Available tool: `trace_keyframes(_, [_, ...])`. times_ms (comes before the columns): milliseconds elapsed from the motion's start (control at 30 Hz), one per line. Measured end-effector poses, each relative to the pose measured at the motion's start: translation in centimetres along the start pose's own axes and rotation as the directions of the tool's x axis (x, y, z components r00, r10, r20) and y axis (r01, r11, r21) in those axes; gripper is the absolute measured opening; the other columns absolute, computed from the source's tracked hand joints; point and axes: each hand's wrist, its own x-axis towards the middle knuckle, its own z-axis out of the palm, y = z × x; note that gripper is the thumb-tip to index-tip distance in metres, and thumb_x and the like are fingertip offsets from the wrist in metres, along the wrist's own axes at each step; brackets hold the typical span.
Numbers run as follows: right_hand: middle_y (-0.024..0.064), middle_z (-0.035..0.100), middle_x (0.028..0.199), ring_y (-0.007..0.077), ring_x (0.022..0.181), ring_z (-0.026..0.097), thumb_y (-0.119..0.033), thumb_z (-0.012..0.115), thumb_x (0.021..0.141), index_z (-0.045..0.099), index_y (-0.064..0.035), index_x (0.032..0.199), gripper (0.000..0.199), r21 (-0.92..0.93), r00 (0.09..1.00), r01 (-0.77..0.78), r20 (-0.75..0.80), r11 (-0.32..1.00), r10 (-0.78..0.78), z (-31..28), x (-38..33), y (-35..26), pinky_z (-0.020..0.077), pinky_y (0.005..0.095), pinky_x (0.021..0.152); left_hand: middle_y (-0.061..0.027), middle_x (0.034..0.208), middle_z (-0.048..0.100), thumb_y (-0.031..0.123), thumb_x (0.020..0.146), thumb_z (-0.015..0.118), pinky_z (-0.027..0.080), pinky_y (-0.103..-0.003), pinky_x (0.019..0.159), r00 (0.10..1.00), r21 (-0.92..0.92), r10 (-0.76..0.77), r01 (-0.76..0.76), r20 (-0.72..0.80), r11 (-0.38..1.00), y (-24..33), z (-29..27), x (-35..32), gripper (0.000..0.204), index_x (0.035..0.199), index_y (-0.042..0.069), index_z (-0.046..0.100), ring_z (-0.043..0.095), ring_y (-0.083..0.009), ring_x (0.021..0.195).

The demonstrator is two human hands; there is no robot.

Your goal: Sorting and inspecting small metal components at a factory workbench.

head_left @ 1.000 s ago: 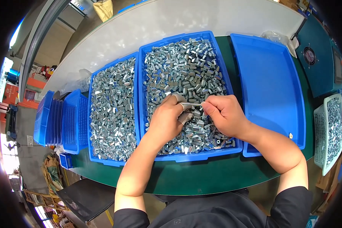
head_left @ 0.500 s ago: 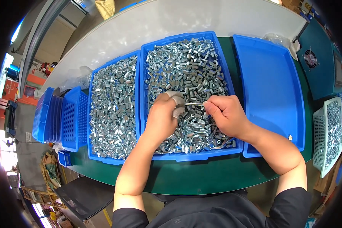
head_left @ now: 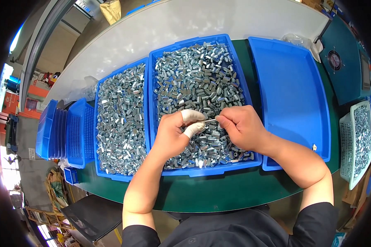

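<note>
My left hand [head_left: 171, 133], with white covers on its thumb and forefinger, pinches at the left end of a thin metal rod [head_left: 210, 120]; what lies between those fingertips is mostly hidden. My right hand [head_left: 243, 126] is closed on the rod's other end. Both hands are above the middle blue tray [head_left: 206, 169], which is full of loose silvery hex coupling nuts [head_left: 202, 78]. To the left, a second blue tray [head_left: 115, 177] holds more such metal pieces.
A blue tray [head_left: 292, 90] on the right has one small piece near its front corner. Beyond it stand a green machine [head_left: 342, 61] and a pale basket [head_left: 350, 140] of metal parts. Blue baskets [head_left: 79, 131] stand at the left, and a white panel [head_left: 185, 20] rises behind.
My left hand has turned, its covered thumb and forefinger now showing plainly at the rod's end. Less of the rod shows between the hands. My right hand keeps its grip, shifted slightly left.
</note>
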Motion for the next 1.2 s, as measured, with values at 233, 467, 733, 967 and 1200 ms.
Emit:
trace_keyframes(233, [0.0139,0.059,0.068,0.0351,0.059,0.059,-0.010,0.066,0.092,0.063,-0.0026,0.080,0.014,-0.133,0.985,0.170,0.005,0.976,-0.171,0.0,-0.3,-0.2,0.0447,0.0422,0.053,-0.0072,0.093,0.073,0.003,0.096,0.069,0.057,-0.029,0.074,0.987,-0.308,-0.103,0.137,0.125,0.941,-0.7,-0.1,-0.3,0.021,0.115,-0.002,0.065,0.071,-0.0131,0.082])
trace_keyframes(467, [0.0125,0.061,0.071,0.0345,0.062,0.061,-0.009,0.066,0.091,0.065,-0.0044,0.084,0.009,-0.136,0.974,0.224,0.079,0.965,-0.214,0.2,-0.5,0.1,0.0468,0.0423,0.054,-0.0074,0.089,0.072,0.011,0.100,0.064,0.057,-0.029,0.073,0.974,-0.144,-0.142,0.168,0.177,0.975,0.7,0.5,0.1,0.031,0.129,0.000,0.061,0.069,-0.0141,0.081])
trace_keyframes(733, [0.0136,0.059,0.069,0.0351,0.061,0.060,-0.010,0.065,0.092,0.065,-0.0036,0.081,0.013,-0.116,0.983,0.175,0.085,0.978,-0.166,0.2,-0.7,0.0,0.0461,0.0422,0.054,-0.0122,0.080,0.066,0.007,0.084,0.077,0.049,-0.039,0.063,0.948,0.320,0.278,-0.314,0.155,0.894,0.0,0.5,0.4,0.016,0.096,0.001,0.068,0.063,-0.0309,0.070])
trace_keyframes(967, [0.0128,0.060,0.063,0.0265,0.055,0.060,-0.010,0.060,0.097,0.063,-0.0004,0.074,0.025,0.121,0.994,-0.042,0.108,0.992,0.029,0.1,-0.5,-0.6,0.0445,0.0362,0.054,-0.0104,0.081,0.064,0.008,0.079,0.080,0.047,-0.040,0.062,0.886,0.493,0.455,-0.435,0.087,0.753,-0.9,1.1,0.2,0.023,0.098,0.003,0.068,0.059,-0.0307,0.070])
trace_keyframes(1200, [0.0117,0.062,0.065,0.0225,0.056,0.060,-0.012,0.059,0.098,0.065,0.0008,0.077,0.025,0.122,0.993,-0.048,0.116,0.991,0.033,0.3,-0.6,0.0,0.0448,0.0347,0.055,-0.0094,0.082,0.067,0.007,0.079,0.081,0.049,-0.037,0.063,0.891,0.419,0.448,-0.433,0.067,0.798,0.0,1.2,0.7,0.026,0.103,0.005,0.069,0.061,-0.0286,0.072])
